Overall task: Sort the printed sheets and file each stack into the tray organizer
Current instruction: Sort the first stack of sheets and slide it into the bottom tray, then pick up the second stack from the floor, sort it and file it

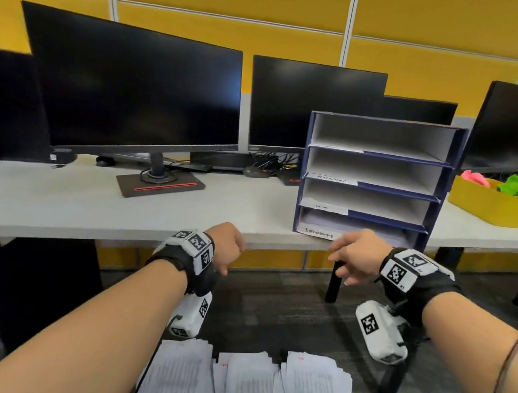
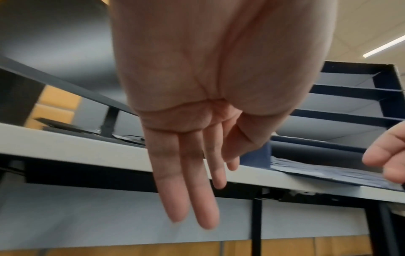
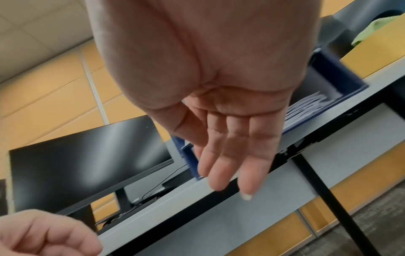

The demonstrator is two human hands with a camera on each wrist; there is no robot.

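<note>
A blue tray organizer with several white shelves stands on the desk, to the right of centre. Its bottom shelf holds a stack of printed sheets; the shelves above look empty. Three more stacks of printed sheets lie side by side on my lap. My left hand hangs empty at the desk's front edge, fingers relaxed and pointing down. My right hand hovers just before the bottom shelf, fingers loosely spread, holding nothing. In the wrist views the left hand and the right hand show bare palms.
Several dark monitors stand along the back of the grey desk, with cables and a mouse behind. A yellow box of pink and green cloths sits right of the organizer. Black desk legs and carpet lie below.
</note>
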